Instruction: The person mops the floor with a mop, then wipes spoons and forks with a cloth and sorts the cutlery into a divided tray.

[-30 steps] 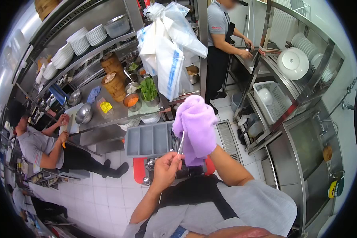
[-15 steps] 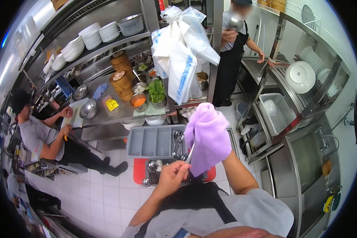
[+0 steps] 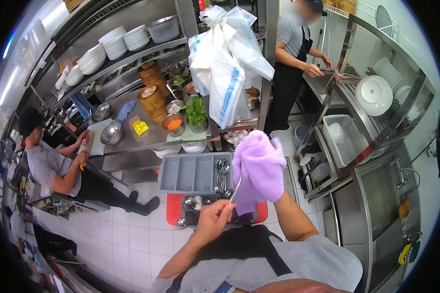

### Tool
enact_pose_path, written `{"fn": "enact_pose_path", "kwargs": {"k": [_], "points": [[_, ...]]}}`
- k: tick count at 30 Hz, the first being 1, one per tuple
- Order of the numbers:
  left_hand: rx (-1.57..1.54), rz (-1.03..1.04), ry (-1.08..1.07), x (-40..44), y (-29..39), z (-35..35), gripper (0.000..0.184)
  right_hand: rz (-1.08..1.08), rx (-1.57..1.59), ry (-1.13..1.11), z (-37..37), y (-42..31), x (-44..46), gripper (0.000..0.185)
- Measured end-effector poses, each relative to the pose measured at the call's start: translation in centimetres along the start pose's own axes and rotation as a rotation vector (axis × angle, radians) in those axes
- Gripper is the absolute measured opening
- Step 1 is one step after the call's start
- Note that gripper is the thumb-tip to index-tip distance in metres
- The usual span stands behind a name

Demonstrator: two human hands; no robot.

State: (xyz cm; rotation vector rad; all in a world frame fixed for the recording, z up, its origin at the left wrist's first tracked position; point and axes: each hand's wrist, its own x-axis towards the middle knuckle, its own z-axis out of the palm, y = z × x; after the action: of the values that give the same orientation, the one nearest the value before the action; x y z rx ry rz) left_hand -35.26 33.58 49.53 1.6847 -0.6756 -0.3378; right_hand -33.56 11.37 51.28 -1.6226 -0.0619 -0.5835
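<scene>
My left hand (image 3: 211, 218) pinches the slim handle of a metal piece of cutlery (image 3: 236, 189) between thumb and fingers. Its far end disappears into a fluffy purple cloth (image 3: 259, 168), so its kind is hidden. Draped in that cloth, my right hand is covered; only the forearm (image 3: 296, 217) shows below, and the cloth is bunched around its grip. Just beyond lies a grey compartment tray (image 3: 185, 173), with several spoons (image 3: 223, 177) in its right-hand compartment. Nearer to me, a red tray (image 3: 175, 209) carries a dark container with more cutlery, partly hidden by my hands.
White plastic bags (image 3: 225, 73) hang ahead above the tray. A steel counter (image 3: 146, 139) holds bowls, bamboo steamers and greens. To the right stand a dish rack (image 3: 347, 141) and a sink (image 3: 386, 195). One co-worker (image 3: 56, 161) is at left, another (image 3: 293, 49) at back right.
The cloth has shifted slightly downward and folded differently around the cutlery. My left hand stays nearly in place. The co-worker at the back has lowered the raised hand and the metal item there is gone from view.
</scene>
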Motion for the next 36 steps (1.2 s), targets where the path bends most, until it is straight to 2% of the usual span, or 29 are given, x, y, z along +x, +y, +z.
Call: {"fn": "enact_pose_path", "kwargs": {"k": [1, 2, 4, 6, 9, 11, 12, 13, 15, 16, 19, 20, 23, 25, 27, 29, 30, 33, 34, 36], "points": [[-0.014, 0.000, -0.016, 0.0, 0.2, 0.0, 0.020, 0.039, 0.197, 0.045, -0.4, 1.3, -0.2, 0.016], [0.009, 0.017, -0.011, 0.2, 0.2, 0.1, 0.020, 0.090, 0.302, 0.005, -0.4, -0.5, -0.3, 0.015], [0.059, 0.052, 0.001, 0.8, -0.3, 0.6, 0.020, 0.044, -0.290, -0.132, 0.7, -2.8, -0.4, 0.014], [0.070, 0.024, 0.059, 1.3, -1.3, 1.1, 0.020, -0.170, -1.682, -0.291, 3.1, -3.8, -0.6, 0.010], [0.077, -0.024, 0.030, 1.3, -0.2, 1.3, 0.018, -0.243, -0.683, -0.127, 0.3, -2.7, 0.3, 0.012], [0.068, -0.035, 0.007, 1.3, 0.0, 1.7, 0.020, -0.111, -0.344, -0.008, 0.0, -2.4, 0.5, 0.011], [0.062, -0.030, 0.004, 1.4, -0.5, 2.0, 0.021, 0.035, -0.332, 0.056, 0.7, -2.4, 0.8, 0.010], [0.058, -0.024, -0.001, 1.7, -1.0, 2.2, 0.023, 0.096, -0.150, 0.082, 1.8, -1.5, 0.0, 0.009], [0.176, 0.022, 0.107, 2.5, -2.6, 2.4, 0.024, 0.202, 0.227, 0.170, 3.9, 0.1, -1.4, 0.011], [0.234, 0.045, 0.162, 2.7, -3.0, 2.5, 0.024, 0.313, 0.315, 0.138, 4.6, 2.5, -2.8, 0.010], [0.324, -0.133, 0.050, 2.9, -2.0, 0.1, 0.029, 0.275, -0.079, -0.263, 2.6, 0.0, -2.0, 0.001], [0.515, -0.170, -0.067, 3.2, -1.0, -1.9, 0.033, 0.115, -0.267, -0.306, 1.8, -1.2, -1.3, 0.003], [0.283, -0.028, 0.370, 4.6, -2.3, -3.5, 0.037, 0.100, -0.055, -0.287, 2.6, 4.1, -2.0, 0.013], [0.032, 0.033, 0.316, 6.7, -2.4, -3.1, 0.037, -0.083, -0.195, -0.276, 4.1, 5.5, -3.7, 0.018], [-0.154, 0.036, 0.247, 7.9, -2.1, -3.4, 0.036, -0.184, -0.389, -0.225, 5.7, 2.7, -4.5, 0.025], [-0.276, -0.013, 0.160, 8.5, -1.5, -4.9, 0.034, -0.011, -0.698, -0.292, 6.5, -0.2, -3.6, 0.028], [-0.303, -0.016, 0.206, 8.8, -2.3, -5.7, 0.033, -0.645, -1.189, -0.475, 8.1, 8.5, -5.7, 0.027], [-0.271, -0.010, 0.373, 9.2, -1.5, -5.6, 0.031, -0.296, -1.021, -0.689, 5.9, -2.0, -2.6, 0.024], [-0.159, -0.001, 0.419, 9.0, -1.8, -4.8, 0.029, -0.246, -0.941, -0.605, 5.6, -1.6, -2.4, 0.020], [0.414, 0.122, 0.369, 8.6, -2.2, -3.3, 0.027, -0.153, -0.769, -0.445, 5.2, 0.9, -2.4, 0.013]]}}
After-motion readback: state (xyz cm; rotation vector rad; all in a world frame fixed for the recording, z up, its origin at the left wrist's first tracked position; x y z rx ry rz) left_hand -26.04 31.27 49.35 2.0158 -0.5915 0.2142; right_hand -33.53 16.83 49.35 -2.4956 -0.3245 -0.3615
